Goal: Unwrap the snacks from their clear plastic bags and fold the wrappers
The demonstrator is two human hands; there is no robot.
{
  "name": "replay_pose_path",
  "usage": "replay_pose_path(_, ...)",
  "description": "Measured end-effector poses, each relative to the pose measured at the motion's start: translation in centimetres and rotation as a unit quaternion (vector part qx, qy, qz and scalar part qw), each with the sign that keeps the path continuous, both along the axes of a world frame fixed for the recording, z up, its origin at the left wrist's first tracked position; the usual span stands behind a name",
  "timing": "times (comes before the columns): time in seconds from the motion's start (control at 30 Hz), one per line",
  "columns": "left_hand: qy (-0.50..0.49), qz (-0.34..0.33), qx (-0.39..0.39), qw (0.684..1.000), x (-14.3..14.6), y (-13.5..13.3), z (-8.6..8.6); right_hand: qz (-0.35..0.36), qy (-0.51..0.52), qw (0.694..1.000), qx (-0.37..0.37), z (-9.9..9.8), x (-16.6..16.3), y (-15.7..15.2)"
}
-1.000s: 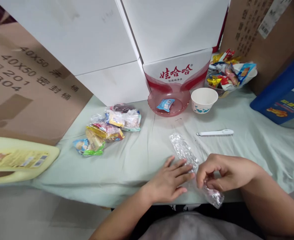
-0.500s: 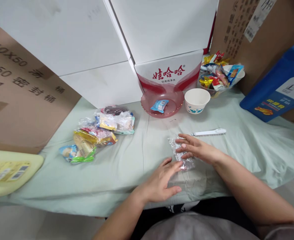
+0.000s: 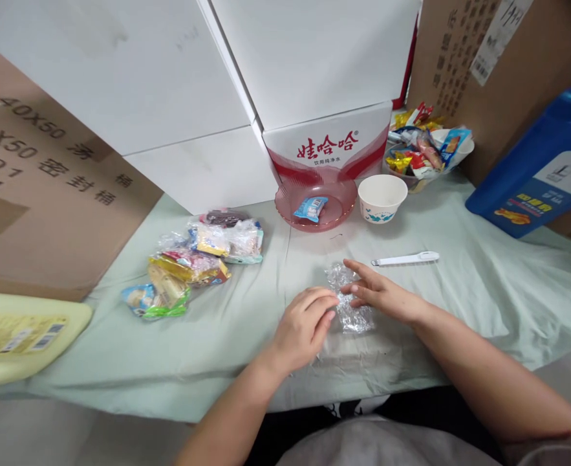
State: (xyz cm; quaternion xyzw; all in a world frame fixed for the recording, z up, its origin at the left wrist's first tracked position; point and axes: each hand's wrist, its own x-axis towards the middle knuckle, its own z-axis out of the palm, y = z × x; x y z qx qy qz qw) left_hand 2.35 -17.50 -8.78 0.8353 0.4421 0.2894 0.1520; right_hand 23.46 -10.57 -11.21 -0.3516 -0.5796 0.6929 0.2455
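A clear, crinkled plastic wrapper (image 3: 355, 317) lies flat on the green cloth in front of me. My right hand (image 3: 375, 291) hovers over or rests on its upper right part, fingers stretched and apart. At the wrapper's left edge is my left hand (image 3: 304, 327), its fingers curled together toward the thumb; whatever sits between them, if anything, is hidden. Just beyond my right hand lies a white utility knife (image 3: 406, 259). A pink glass dish (image 3: 338, 217) with a small blue packet (image 3: 311, 208) in it stands farther back, beside a white paper bowl (image 3: 382, 197).
Several packaged snacks (image 3: 193, 259) are heaped at the left. A full container of snack packets (image 3: 423, 152) stands at the back right. White boxes (image 3: 207, 168) and brown cartons (image 3: 47, 175) wall the back. A blue bottle (image 3: 532, 168) leans right; a yellow jug (image 3: 33, 336) lies left.
My left hand has drawn its spread fingers together and shifted slightly up and left, off the wrapper's lower part. The right hand stays over the wrapper, nearly in place.
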Motion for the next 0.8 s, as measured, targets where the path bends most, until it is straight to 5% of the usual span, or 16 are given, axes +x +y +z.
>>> replay_pose_path(0.07,0.046,-0.043,0.008,0.998,0.2,1.2,-0.8,-0.039,0.008,0.999,0.036,0.1,0.0,0.0)
replay_pose_path(0.17,0.084,-0.048,0.010,0.995,0.3,2.2,-2.4,-0.102,-0.047,0.976,0.188,1.0,0.6,-0.2)
replay_pose_path(0.33,0.062,-0.033,0.008,0.998,-0.2,2.0,-3.3,0.151,-0.160,0.878,0.425,3.2,1.7,-1.1)
replay_pose_path(0.5,0.057,-0.020,0.027,0.998,-0.3,1.9,-2.9,0.182,-0.264,0.804,0.501,3.1,0.7,-2.1)
replay_pose_path(0.7,0.019,-0.105,-0.024,0.994,-0.3,1.4,-2.6,0.244,-0.209,0.846,0.425,4.5,1.0,-2.9)
replay_pose_path(0.8,-0.011,-0.102,-0.050,0.994,-0.3,0.8,-2.8,0.209,-0.208,0.874,0.388,4.3,1.0,-2.6)
